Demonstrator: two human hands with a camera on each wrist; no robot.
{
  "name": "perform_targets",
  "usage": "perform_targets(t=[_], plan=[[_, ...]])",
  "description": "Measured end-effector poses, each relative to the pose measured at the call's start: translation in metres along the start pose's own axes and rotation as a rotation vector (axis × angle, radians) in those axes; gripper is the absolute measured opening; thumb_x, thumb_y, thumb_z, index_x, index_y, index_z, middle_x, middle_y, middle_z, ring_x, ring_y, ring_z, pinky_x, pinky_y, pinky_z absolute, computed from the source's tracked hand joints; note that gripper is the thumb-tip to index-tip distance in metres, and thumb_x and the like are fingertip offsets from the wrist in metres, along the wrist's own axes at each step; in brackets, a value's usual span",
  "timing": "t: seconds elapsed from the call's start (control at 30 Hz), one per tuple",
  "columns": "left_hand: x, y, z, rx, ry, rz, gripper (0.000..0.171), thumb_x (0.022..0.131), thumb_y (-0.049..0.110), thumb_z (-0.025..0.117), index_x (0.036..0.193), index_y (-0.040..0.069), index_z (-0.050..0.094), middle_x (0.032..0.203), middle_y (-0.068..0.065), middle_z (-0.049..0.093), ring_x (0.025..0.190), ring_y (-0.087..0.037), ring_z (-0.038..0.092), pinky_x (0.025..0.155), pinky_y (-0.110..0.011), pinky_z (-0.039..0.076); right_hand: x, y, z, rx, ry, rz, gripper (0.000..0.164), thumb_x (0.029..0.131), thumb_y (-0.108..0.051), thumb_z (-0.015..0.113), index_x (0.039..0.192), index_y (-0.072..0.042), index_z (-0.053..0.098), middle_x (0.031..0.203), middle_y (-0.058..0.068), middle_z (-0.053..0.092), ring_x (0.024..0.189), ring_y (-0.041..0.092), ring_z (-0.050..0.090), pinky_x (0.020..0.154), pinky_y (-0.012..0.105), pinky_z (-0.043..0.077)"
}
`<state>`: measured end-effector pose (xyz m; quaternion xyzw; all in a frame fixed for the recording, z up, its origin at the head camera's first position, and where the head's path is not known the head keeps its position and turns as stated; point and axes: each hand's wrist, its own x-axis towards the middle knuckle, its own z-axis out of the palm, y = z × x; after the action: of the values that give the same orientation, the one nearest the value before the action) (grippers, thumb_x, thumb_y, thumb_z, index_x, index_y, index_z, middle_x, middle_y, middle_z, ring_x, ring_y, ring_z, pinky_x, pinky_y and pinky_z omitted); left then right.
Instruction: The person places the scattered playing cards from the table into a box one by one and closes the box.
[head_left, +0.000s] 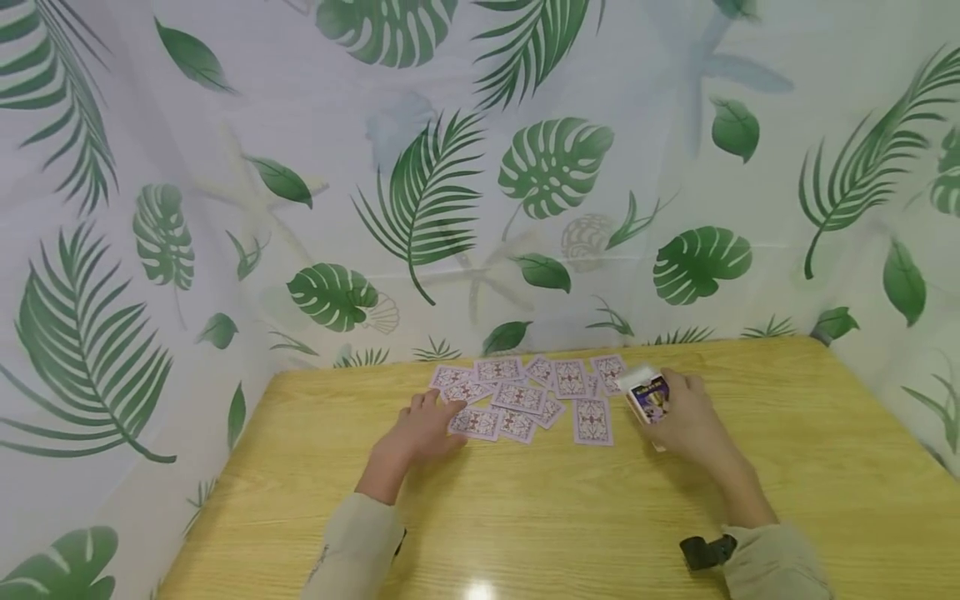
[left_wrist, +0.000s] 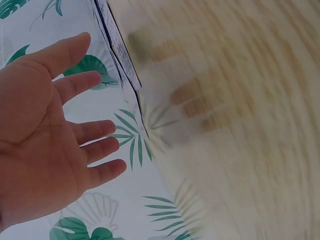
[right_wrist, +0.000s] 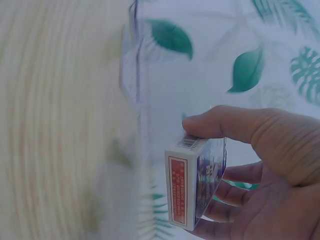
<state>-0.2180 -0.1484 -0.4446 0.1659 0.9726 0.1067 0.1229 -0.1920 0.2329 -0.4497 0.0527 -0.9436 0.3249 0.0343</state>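
Note:
My right hand (head_left: 688, 419) grips a playing card box (head_left: 649, 398) between thumb and fingers at the right end of the spread cards. In the right wrist view the card box (right_wrist: 192, 182) shows a white end with a red label, and the thumb lies on its barcode edge. My left hand (head_left: 427, 425) is at the left end of the playing cards (head_left: 519, 397), fingertips right by them. The left wrist view shows that hand (left_wrist: 55, 125) with its palm in sight and fingers spread, holding nothing. Several cards lie face down, overlapping, with patterned backs.
The cards lie on a wooden table (head_left: 510, 517) near its back edge. A white cloth (head_left: 450, 208) printed with green leaves hangs behind and at the sides. One card (head_left: 592, 421) lies upright in front of the others. A dark strap (head_left: 707, 552) is on the right wrist.

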Motion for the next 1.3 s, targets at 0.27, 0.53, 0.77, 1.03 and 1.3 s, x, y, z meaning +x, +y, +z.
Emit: perform_targets(t=[0.27, 0.53, 0.77, 1.03, 1.3], plan=[[0.009, 0.009, 0.006, 0.061, -0.064, -0.024, 0.044, 0.100, 0.030, 0.056, 0.142, 0.018, 0.054, 0.149, -0.027, 0.037, 0.138, -0.045, 0.030, 0.108, -0.062, 0.030, -0.014, -0.022, 0.011, 0.079, 0.021, -0.066, 0.085, 0.076, -0.009, 0.079, 0.142, 0.013, 0.030, 0.116, 0.033, 0.042, 0.097, 0.039, 0.049, 0.073, 0.042, 0.050], [-0.008, 0.011, 0.014, -0.018, -0.097, -0.092, 0.019, 0.088, 0.016, 0.064, 0.105, 0.011, 0.057, 0.130, -0.024, 0.047, 0.118, -0.042, 0.042, 0.091, -0.057, 0.045, -0.016, -0.037, 0.023, 0.134, -0.001, -0.119, 0.085, 0.079, -0.007, 0.080, 0.145, 0.012, 0.030, 0.119, 0.030, 0.049, 0.098, 0.034, 0.054, 0.076, 0.039, 0.052], [-0.005, 0.011, 0.011, -0.112, -0.006, -0.237, 0.067, 0.079, 0.020, 0.081, 0.131, -0.006, 0.047, 0.131, -0.036, 0.041, 0.117, -0.050, 0.044, 0.093, -0.058, 0.047, -0.019, -0.043, 0.021, 0.105, -0.008, -0.140, 0.084, 0.080, -0.010, 0.079, 0.146, 0.011, 0.031, 0.121, 0.030, 0.049, 0.099, 0.034, 0.053, 0.077, 0.041, 0.052], [-0.009, 0.003, 0.006, -0.217, -0.016, -0.304, 0.091, 0.071, 0.025, 0.090, 0.136, -0.011, 0.038, 0.113, -0.028, 0.053, 0.107, -0.040, 0.053, 0.098, -0.056, 0.045, -0.019, -0.045, 0.014, 0.077, -0.010, -0.180, 0.083, 0.081, -0.011, 0.080, 0.145, 0.009, 0.032, 0.120, 0.029, 0.050, 0.099, 0.033, 0.054, 0.079, 0.044, 0.052], [-0.008, 0.003, 0.009, -0.205, -0.027, -0.256, 0.056, 0.071, 0.025, 0.089, 0.105, -0.002, 0.053, 0.091, -0.014, 0.051, 0.090, -0.032, 0.048, 0.087, -0.049, 0.046, -0.023, -0.040, 0.003, 0.030, -0.062, -0.196, 0.082, 0.080, -0.008, 0.080, 0.147, 0.004, 0.034, 0.128, 0.031, 0.048, 0.101, 0.033, 0.056, 0.081, 0.046, 0.050]])
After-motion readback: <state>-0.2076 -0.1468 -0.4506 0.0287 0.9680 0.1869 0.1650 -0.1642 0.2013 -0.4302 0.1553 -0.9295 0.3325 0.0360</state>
